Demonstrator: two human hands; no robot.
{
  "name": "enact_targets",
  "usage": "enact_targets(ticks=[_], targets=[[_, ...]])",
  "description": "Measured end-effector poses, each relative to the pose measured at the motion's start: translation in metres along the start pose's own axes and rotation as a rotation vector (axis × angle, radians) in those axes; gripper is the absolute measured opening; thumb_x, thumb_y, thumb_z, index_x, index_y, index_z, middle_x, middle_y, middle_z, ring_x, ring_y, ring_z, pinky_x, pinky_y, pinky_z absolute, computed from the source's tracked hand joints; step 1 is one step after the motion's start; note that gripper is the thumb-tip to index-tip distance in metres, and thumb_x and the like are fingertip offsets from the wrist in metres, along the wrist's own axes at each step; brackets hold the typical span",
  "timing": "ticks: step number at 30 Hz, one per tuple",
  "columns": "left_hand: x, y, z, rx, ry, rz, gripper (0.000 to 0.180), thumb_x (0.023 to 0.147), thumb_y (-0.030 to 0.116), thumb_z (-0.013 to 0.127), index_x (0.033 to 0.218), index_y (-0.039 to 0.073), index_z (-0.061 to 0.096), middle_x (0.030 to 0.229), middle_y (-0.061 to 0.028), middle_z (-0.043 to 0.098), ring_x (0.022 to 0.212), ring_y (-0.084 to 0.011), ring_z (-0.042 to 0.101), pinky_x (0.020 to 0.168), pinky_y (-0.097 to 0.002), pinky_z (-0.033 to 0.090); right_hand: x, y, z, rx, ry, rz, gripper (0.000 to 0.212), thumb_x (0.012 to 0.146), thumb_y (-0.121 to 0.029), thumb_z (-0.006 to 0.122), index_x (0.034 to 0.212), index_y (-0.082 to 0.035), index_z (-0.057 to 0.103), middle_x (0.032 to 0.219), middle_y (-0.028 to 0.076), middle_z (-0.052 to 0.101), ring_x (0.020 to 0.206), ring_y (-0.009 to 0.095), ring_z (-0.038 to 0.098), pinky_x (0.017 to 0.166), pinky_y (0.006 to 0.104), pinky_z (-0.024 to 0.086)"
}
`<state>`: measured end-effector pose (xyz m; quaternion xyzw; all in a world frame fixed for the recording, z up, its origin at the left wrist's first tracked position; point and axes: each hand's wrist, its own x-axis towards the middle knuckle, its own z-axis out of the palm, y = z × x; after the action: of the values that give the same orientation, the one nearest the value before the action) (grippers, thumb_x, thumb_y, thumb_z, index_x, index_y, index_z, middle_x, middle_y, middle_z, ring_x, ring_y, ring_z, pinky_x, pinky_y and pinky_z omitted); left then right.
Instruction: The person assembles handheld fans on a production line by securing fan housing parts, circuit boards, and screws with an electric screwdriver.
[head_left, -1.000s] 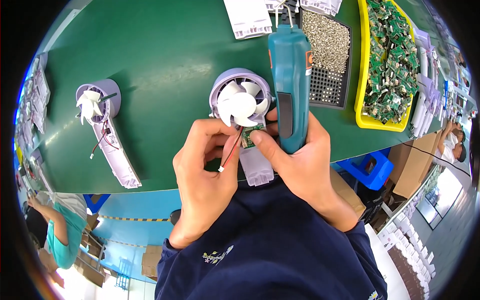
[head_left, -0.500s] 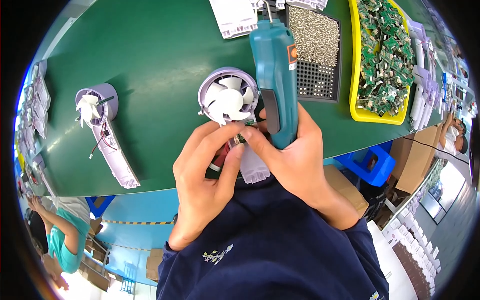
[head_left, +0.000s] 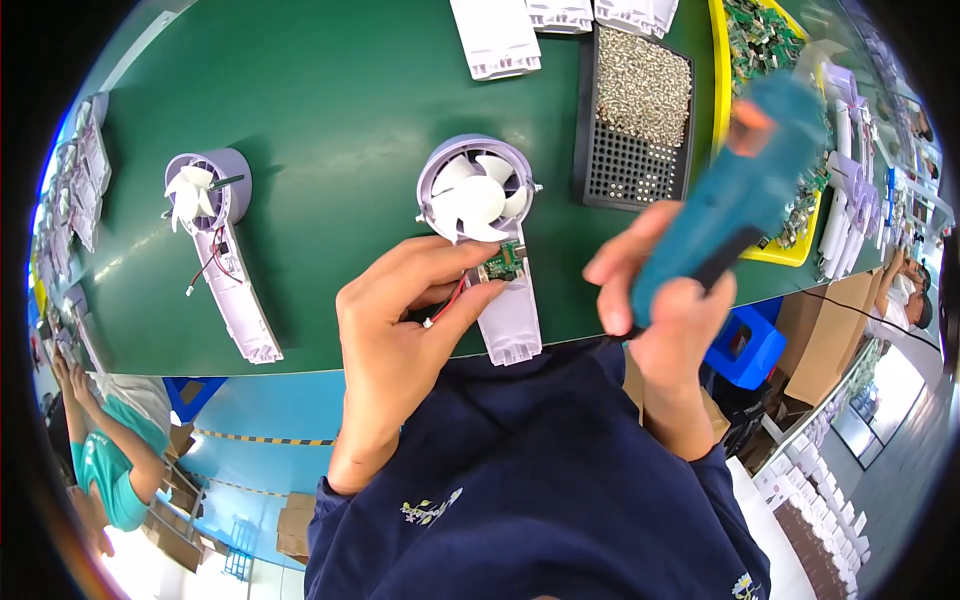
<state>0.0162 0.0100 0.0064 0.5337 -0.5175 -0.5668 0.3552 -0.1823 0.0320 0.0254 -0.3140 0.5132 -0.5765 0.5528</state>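
Observation:
In front of me lies a small lilac hand-fan body with white blades in its round head. My left hand pinches a green circuit board between thumb and fingers, over the handle just below the fan head. Red and dark wires with a small white plug hang beside that thumb. To the right, clear of the fan, my right hand grips a teal electric screwdriver. Motion smears the tool, and its tip is not distinct.
A black perforated tray of small screws stands beyond the fan, beside a yellow bin of circuit boards. White shell parts lie at the far edge. Another fan half rests at left. Co-workers sit at both sides.
My right hand has swung the screwdriver away from the fan to the right and tilted it. My left hand still pinches the circuit board, which now shows more plainly.

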Motion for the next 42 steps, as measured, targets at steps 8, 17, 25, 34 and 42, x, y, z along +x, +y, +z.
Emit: enact_targets(ticks=[8, 17, 25, 34, 42], targets=[[0.0, 0.0, -0.001, -0.044, -0.012, -0.026, 0.028, 0.078, -0.007, 0.076, 0.105, -0.002, 0.072, 0.099, -0.0094, 0.069, 0.085, -0.0139, 0.07, 0.073, -0.0233, 0.058, 0.03, -0.043, -0.016, 0.077, -0.423, -0.754, 0.083, 0.073, -0.073, 0.071, 0.129, -0.016, 0.049, 0.091, 0.0, 0.056, 0.061, 0.014, 0.049, 0.053, 0.0265, 0.036], [-0.001, -0.003, 0.001, -0.042, 0.009, -0.008, 0.027, 0.079, -0.005, 0.077, 0.105, -0.003, 0.071, 0.101, -0.0103, 0.071, 0.087, -0.0159, 0.072, 0.076, -0.0259, 0.059, 0.015, -0.017, 0.016, -0.101, -0.25, -0.096, 0.068, 0.082, -0.046, 0.079, 0.125, -0.003, 0.048, 0.076, 0.008, 0.061, 0.048, 0.01, 0.046, 0.044, 0.0218, 0.039], [0.0, 0.0, 0.003, -0.013, 0.003, 0.012, 0.028, 0.08, -0.01, 0.074, 0.107, -0.005, 0.069, 0.097, -0.008, 0.071, 0.089, -0.0129, 0.069, 0.078, -0.0243, 0.056, 0.009, 0.004, 0.026, -0.637, -0.064, 0.074, 0.033, 0.082, -0.012, 0.079, 0.106, -0.001, 0.061, 0.087, 0.008, 0.072, 0.079, 0.012, 0.069, 0.07, 0.0279, 0.053], [-0.002, -0.001, 0.002, 0.027, 0.053, 0.005, 0.019, 0.087, -0.002, 0.07, 0.106, -0.001, 0.07, 0.093, -0.0097, 0.074, 0.085, -0.0162, 0.072, 0.074, -0.0272, 0.058, 0.015, 0.015, 0.026, -0.612, -0.075, 0.124, 0.033, 0.079, -0.013, 0.08, 0.103, 0.001, 0.063, 0.084, 0.012, 0.072, 0.077, 0.017, 0.072, 0.069, 0.0312, 0.054], [-0.002, 0.006, 0.009, 0.064, 0.15, 0.03, 0.016, 0.088, -0.006, 0.066, 0.104, -0.004, 0.065, 0.091, -0.0103, 0.072, 0.083, -0.0131, 0.071, 0.073, -0.0255, 0.058, 0.012, 0.017, 0.028, -0.642, -0.068, 0.099, 0.033, 0.079, -0.014, 0.081, 0.102, 0.001, 0.062, 0.082, 0.013, 0.072, 0.074, 0.018, 0.072, 0.065, 0.031, 0.054]])
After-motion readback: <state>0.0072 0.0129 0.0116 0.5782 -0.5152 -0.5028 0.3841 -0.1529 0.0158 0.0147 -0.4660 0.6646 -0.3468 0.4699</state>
